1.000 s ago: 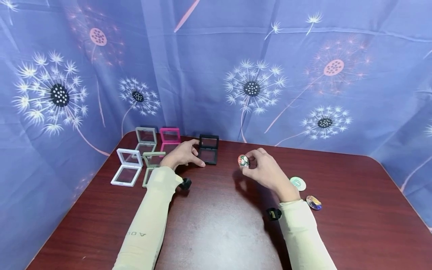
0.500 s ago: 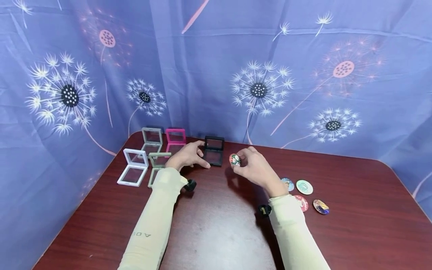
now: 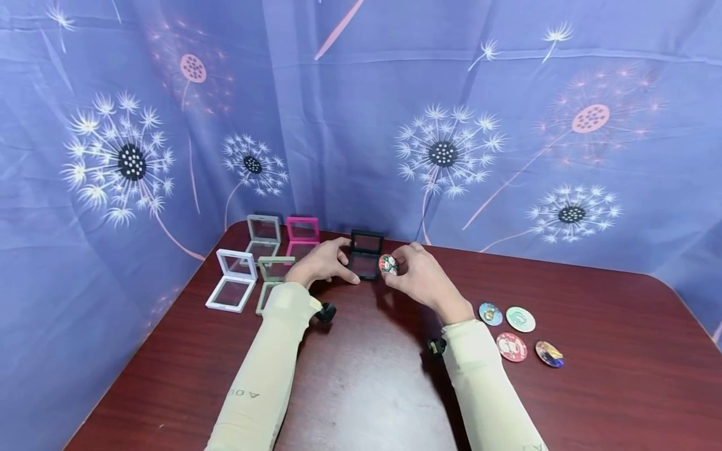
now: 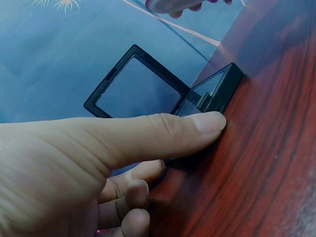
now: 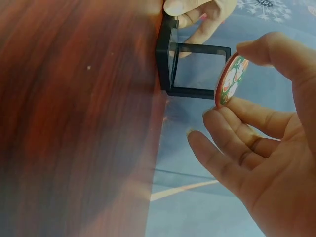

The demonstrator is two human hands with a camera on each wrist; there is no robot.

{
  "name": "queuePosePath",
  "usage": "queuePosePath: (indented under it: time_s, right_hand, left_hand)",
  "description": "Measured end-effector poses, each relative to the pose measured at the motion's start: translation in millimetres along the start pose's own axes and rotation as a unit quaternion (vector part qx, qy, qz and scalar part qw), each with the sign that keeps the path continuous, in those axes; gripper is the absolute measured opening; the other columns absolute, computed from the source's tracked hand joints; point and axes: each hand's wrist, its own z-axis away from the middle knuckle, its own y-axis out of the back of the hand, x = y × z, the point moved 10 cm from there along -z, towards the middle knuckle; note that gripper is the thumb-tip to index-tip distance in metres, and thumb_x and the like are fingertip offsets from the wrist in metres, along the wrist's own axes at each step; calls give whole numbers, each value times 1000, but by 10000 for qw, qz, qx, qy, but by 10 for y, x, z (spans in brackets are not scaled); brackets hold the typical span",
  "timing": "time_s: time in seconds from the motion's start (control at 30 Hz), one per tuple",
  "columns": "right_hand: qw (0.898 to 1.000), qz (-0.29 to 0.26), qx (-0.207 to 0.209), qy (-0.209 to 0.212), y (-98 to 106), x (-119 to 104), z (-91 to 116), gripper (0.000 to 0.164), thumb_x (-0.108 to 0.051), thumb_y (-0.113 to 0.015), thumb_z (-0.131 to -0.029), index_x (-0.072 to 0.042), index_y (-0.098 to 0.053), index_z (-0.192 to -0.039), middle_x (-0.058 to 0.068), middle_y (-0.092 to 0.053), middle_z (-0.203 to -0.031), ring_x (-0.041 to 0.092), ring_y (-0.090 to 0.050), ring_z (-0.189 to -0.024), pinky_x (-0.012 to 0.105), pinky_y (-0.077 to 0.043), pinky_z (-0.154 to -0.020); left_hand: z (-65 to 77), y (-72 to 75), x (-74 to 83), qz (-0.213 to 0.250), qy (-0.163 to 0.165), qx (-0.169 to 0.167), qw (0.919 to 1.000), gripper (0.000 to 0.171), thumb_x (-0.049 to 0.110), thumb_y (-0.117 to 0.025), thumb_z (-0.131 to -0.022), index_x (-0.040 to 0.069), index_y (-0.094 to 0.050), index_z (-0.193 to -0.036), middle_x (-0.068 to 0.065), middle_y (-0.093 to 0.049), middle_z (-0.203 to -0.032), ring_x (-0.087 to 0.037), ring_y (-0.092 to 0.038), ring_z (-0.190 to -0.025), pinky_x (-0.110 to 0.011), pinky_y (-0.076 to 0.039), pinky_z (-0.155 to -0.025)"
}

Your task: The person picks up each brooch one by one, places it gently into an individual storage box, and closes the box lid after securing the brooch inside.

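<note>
A small black display frame (image 3: 363,265) stands hinged open at the back of the table, its lid upright. My left hand (image 3: 320,263) holds its left side, with the thumb (image 4: 197,128) along the front edge of the base and the other fingers curled behind. My right hand (image 3: 422,279) pinches a round badge (image 5: 232,81) by its rim between thumb and index finger. The badge has a red edge and a green, white and red picture. It is tilted upright just right of the black frame, above the table; the remaining right fingers are spread below it.
At left stand more opened frames: white (image 3: 232,292), grey (image 3: 263,233), pink (image 3: 303,232) and green (image 3: 276,268), the green partly behind the left hand. Several round badges lie at right, including a red one (image 3: 511,347) and a pale green one (image 3: 520,319). A blue curtain (image 3: 350,156) hangs behind.
My right hand has carried the badge leftward, right up to the black frame. The left hand keeps its hold. The view has swung left, and badges formerly behind the right arm now show.
</note>
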Motion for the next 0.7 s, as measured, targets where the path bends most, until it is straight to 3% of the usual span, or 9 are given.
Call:
queuePosePath:
  time_s: [0.2, 0.7]
  right_hand:
    - [10000, 14, 75, 57, -20, -20, -61, 39, -24, -79, -87, 2, -70, -114, 10, -63, -107, 27, -65, -96, 43, -53, -89]
    - [9994, -64, 265, -194, -172, -44, -204, 46, -24, -79, -89, 4, -67, -124, 15, -59, -113, 30, -64, -97, 45, -53, -90]
  left_hand:
    - [-2, -12, -3, -26, 14, -8, 10000, 104, 19, -98, -77, 12, -40, -163, -10, -64, -112, -25, -60, -87, -35, -55, -64]
    - [13, 7, 16, 31, -53, 42, 10000, 102, 16, -98, -75, 10, -43, -161, -10, -64, -108, -21, -57, -76, -32, -51, -58]
